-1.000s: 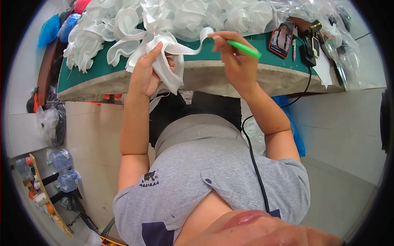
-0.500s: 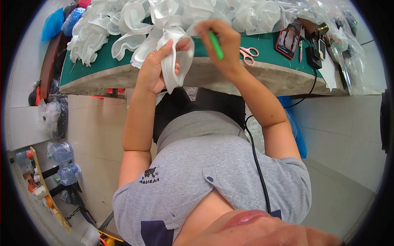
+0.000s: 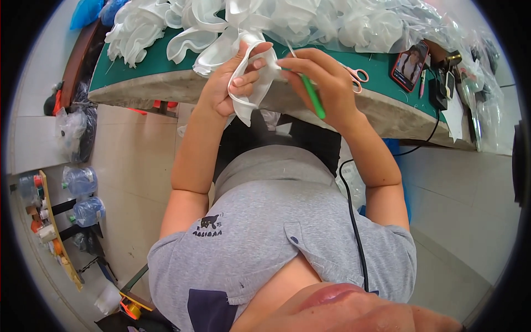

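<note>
My left hand (image 3: 235, 80) is closed round a looped white fabric band (image 3: 241, 105), holding it up over the table's front edge. Its lower end hangs free below my fingers. In my right hand (image 3: 326, 83) lies a slim tool with a green handle (image 3: 313, 98), slanting down between the fingers; a thin, pale tip shows above the knuckles. The exact kind of tool cannot be made out. The thumb and forefinger of that hand meet at the band's right edge. Behind both hands, more white bands (image 3: 213, 55) are heaped on the green table top (image 3: 160, 55).
Pink-handled scissors (image 3: 358, 77) lie right of my right hand. Farther right are a phone (image 3: 409, 66) in a red case, a pink pen (image 3: 422, 83) and a black adapter (image 3: 437, 94) with its cable. Clear plastic bags (image 3: 376, 27) cover the back. Water bottles (image 3: 88, 212) stand at lower left.
My right hand has come down and right, its fingertips now at the band's right edge. The left hand has turned the band slightly. The whole view has shifted a little.
</note>
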{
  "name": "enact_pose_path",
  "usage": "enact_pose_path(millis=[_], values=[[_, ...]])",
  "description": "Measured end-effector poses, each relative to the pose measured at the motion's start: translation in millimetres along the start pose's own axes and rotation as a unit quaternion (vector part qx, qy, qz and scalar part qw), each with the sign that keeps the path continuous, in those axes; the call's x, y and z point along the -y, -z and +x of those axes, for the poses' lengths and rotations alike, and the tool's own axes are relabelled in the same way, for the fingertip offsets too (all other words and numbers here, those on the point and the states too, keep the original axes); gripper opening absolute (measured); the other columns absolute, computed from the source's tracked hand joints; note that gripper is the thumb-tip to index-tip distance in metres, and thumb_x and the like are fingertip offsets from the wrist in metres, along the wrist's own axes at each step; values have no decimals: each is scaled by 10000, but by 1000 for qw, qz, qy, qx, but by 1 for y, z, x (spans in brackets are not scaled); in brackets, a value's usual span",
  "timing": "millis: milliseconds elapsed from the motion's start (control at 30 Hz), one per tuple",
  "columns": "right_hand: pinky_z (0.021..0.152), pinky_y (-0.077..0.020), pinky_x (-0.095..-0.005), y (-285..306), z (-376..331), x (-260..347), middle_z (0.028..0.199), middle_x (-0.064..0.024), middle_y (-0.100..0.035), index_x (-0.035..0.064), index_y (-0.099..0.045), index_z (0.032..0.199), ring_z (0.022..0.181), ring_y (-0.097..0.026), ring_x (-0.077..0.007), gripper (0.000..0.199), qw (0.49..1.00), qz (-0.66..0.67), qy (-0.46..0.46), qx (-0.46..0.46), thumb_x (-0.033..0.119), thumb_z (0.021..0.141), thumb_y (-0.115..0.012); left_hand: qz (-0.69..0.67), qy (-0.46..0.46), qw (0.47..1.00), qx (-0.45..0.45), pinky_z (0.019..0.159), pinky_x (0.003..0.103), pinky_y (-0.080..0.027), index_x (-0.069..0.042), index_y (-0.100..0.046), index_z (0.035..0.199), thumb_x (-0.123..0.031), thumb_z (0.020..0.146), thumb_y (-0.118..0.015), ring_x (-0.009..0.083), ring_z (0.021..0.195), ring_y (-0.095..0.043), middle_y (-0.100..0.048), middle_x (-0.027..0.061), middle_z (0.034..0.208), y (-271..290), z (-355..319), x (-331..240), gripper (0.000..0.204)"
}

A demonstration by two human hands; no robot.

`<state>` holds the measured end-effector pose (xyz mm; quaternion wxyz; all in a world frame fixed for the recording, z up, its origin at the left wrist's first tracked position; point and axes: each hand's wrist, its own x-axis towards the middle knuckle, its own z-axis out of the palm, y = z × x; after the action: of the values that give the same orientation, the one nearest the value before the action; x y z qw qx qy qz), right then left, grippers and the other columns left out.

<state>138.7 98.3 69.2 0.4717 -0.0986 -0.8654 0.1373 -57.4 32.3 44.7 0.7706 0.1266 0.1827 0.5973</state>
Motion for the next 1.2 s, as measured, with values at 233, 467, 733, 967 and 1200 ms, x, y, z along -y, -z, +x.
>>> enact_pose_path(millis=[233,467,733,967,1200], values=[[657,-532,-331,-35,18,-14,917,-59,-586,65,-632,1006,775,-627,-228,309,983,-56,174,29,101,705,-693,41,10,999,-18,327,118,-342,-14,-517,1084,-314,984,-453,16,448,-395,-551,23,791,6,-3,0,323],[661,-533,-325,-29,21,-17,937,-66,-569,46,-626,1029,789,-624,-228,390,976,-67,195,66,88,646,-687,115,-28,989,-87,323,111,-362,-73,-532,1000,-331,963,-496,30,455,-456,-547,8,773,0,-3,7,264],[602,-515,-294,-28,15,-24,881,-91,-623,17,-632,974,711,-627,-217,295,990,-48,132,-30,-38,691,-691,87,-4,994,-63,294,122,-331,-26,-528,973,-345,940,-530,29,430,-445,-569,69,791,-10,-1,3,321],[582,-481,-237,-7,21,-32,812,-70,-630,32,-660,926,654,-611,-173,215,992,-48,0,-118,-52,730,-687,85,12,996,9,286,122,-281,46,-446,1265,-313,976,-468,-22,401,-371,-480,39,836,-20,-7,1,462],[584,-473,-247,0,10,-28,784,-64,-620,37,-653,867,616,-589,-152,131,991,-30,-130,26,27,750,-711,49,-13,999,-8,276,119,-305,55,-486,1163,-274,998,-418,5,386,-377,-458,58,829,-10,-10,0,374]])
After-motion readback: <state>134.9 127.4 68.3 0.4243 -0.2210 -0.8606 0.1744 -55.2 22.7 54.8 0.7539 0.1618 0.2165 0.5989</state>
